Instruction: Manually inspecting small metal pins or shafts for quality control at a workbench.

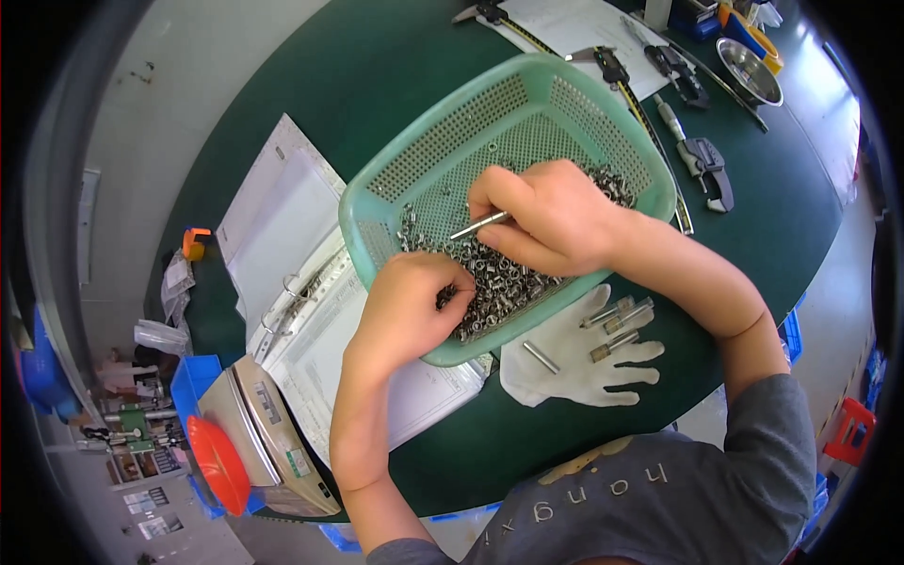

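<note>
Standing on the table [311,71], the basket [441,141] is entered by the left hand [403,306], curled, its hold not discernible, and the right hand [557,215], where a rod [479,225] is pinched above loose rings [508,282] inside. The rod could be dropped if that pinch is slackened.

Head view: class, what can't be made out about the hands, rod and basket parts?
All in the head view:
- Left hand: whether it pinches a part; its curled fingers hide this.
- Metal rod: its rear end, covered by the right hand.
- Small metal parts in the green basket: the lower ones, hidden beneath others.
</note>
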Available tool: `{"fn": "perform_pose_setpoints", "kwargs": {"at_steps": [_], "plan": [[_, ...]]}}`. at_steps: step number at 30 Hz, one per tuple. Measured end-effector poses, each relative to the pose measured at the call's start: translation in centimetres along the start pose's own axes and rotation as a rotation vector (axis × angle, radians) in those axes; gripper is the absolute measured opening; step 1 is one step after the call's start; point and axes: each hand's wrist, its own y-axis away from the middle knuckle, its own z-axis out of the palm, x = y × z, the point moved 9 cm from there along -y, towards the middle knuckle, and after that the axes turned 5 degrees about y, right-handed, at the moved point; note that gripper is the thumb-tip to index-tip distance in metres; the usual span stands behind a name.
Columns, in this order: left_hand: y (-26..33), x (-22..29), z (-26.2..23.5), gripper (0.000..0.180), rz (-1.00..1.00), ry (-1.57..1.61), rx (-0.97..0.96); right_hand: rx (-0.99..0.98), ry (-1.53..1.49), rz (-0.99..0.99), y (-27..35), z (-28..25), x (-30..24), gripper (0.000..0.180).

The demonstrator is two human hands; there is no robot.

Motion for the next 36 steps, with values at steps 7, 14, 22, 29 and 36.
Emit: {"fn": "perform_pose_setpoints", "kwargs": {"at_steps": [7, 14, 22, 29, 36], "plan": [[-1.1, -2.2, -3.0, 0.011, -0.130, 0.953, 0.407, 0.066, -0.048, 0.024, -0.1, -1.0, -0.4, 0.020], [-0.9, -3.6, -1.5, 0.015, -0.026, 1.371, 0.450, 0.038, -0.028, 0.047, -0.2, -0.6, -0.2, 0.023], [-0.1, -3.2, -2.6, 0.018, 0.058, 1.098, 0.562, 0.065, 0.037, 0.087, -0.5, -0.7, 0.2, 0.022], [0.2, -3.2, -2.5, 0.019, 0.056, 1.077, 0.580, 0.029, 0.047, 0.089, -0.4, -0.4, 0.0, 0.023], [-0.2, -2.1, -2.0, 0.018, 0.078, 1.046, 0.538, 0.002, 0.040, 0.061, -0.2, 0.2, -0.3, 0.026]]}}
